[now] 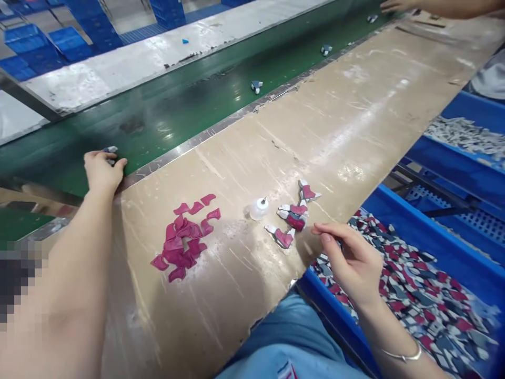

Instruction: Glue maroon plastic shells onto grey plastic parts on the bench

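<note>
A scuffed tan tabletop [236, 158] runs from 7 to 2 o'clock beside a green belt [185, 105], with blue crates [27, 40] at 10 o'clock. At 9 o'clock, the left hand [103, 171] partly covers a grey-and-white piece [111, 149] at the belt; I cannot tell whether its grip is closed on it. The right hand [355, 265], at 4 o'clock, has thumb and forefinger nearly meeting; anything pinched is indiscernible. Red pieces [183, 237] lie at 8 o'clock. A blue bin [465, 255] at 4 o'clock holds red-grey-white pieces [414, 289]; another [445, 150], cut off at 3 o'clock, holds whitish ones.
</note>
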### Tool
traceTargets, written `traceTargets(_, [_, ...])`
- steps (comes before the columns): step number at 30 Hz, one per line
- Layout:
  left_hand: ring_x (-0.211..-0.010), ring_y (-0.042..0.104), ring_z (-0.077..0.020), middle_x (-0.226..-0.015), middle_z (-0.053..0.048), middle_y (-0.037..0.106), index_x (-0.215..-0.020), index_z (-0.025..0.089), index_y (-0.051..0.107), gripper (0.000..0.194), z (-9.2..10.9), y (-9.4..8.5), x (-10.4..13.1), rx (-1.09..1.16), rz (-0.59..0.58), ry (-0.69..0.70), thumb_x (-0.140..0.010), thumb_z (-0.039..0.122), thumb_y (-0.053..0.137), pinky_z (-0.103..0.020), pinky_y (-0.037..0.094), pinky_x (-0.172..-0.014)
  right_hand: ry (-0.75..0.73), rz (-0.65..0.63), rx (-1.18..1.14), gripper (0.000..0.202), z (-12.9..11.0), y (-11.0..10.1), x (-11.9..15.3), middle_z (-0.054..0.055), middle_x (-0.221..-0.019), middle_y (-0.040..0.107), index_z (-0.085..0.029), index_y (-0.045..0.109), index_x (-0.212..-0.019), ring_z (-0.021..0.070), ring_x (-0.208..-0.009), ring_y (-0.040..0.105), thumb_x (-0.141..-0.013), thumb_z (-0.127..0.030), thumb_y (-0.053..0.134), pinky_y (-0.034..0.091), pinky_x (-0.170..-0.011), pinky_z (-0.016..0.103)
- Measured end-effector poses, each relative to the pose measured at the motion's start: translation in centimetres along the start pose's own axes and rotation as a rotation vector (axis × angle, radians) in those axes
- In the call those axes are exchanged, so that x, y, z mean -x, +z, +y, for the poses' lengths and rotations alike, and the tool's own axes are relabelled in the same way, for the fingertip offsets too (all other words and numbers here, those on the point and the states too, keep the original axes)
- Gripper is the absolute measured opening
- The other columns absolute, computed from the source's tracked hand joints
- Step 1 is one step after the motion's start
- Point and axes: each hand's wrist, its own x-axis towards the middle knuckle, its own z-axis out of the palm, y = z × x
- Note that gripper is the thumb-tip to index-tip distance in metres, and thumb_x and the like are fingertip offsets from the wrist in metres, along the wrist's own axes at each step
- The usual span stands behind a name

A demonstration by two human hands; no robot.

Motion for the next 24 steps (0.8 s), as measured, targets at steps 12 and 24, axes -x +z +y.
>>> traceTargets(12, [-0.092,0.071,-0.0204,-0.089,0.002,0.075,-0.103,0.022,0.076,0.040,2.6,-5.0,11.6,0.402,0.125,-0.028,-0.073,0.032,0.102,-0.042,0.063,-0.100,0.511,-0.451,-0.896,0.051,-4.3,3.8,-0.2,0.000,-0.066,0.067,-0.026,0.085,-0.107,0.0127,-0.046,0.047,-0.104,-0.070,0.060,0.042,-0.038,0.024])
traceTargets(24, [-0.090,0.073,-0.0170,-0.125,-0.005,0.069,-0.153,0.036,0.056,0.067,-0.8,-6.5,36.4,0.337,-0.349,-0.296,-0.093,0.039,0.087,-0.026,0.064,-0.077,0.795,-0.705,-1.249,0.044,-2.7,10.0,-3.9,-0.012,-0.059,0.032,-0.022,0.073,-0.087,0.0099,-0.049,0.010,-0.096,-0.064,0.076,0.027,-0.037,0.019])
